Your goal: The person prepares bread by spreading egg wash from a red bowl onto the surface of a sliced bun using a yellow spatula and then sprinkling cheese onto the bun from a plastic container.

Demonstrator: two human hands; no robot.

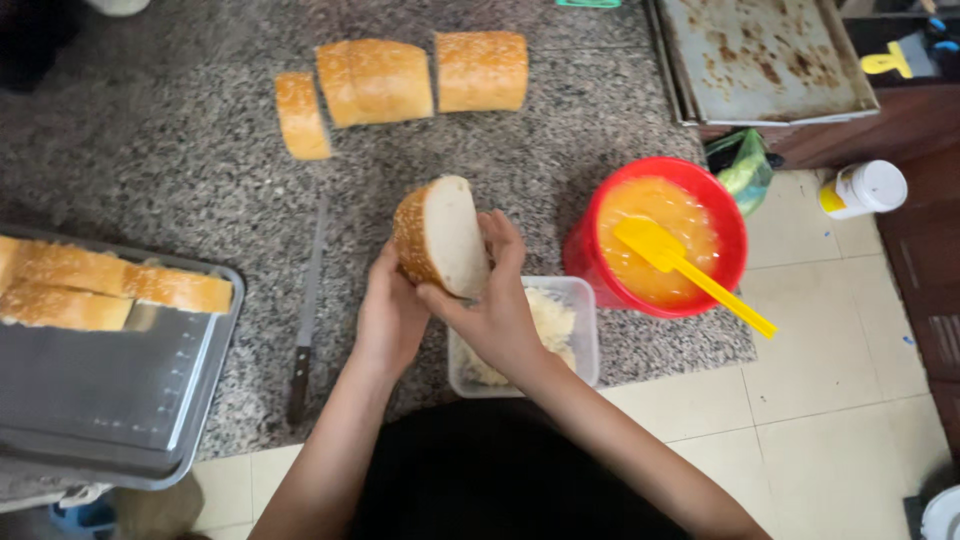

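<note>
Head view, looking down: both hands hold a thick slice of sesame bread (440,235) above the speckled granite surface (180,140). The left hand (388,318) cups the seeded crust from below and behind, fingers curled around it. The right hand (497,300) clasps the slice at its cut white face, thumb laid under the lower edge and fingers wrapped over the far edge. The slice stands on edge, tilted, just above a clear plastic tub (580,335) of shredded pale filling. Just right of the tub sits a red bowl (590,250) of orange-yellow sauce with a yellow spatula (690,272) resting in it, handle pointing out over the floor. A long knife (308,310) lies on the surface left of the hands. Three more bread pieces (400,85) lie farther back, well apart from the hands. At left, a metal tray (110,390) carries cut bread lengths (100,290). A worn baking sheet (765,55) sits at top right.
</note>
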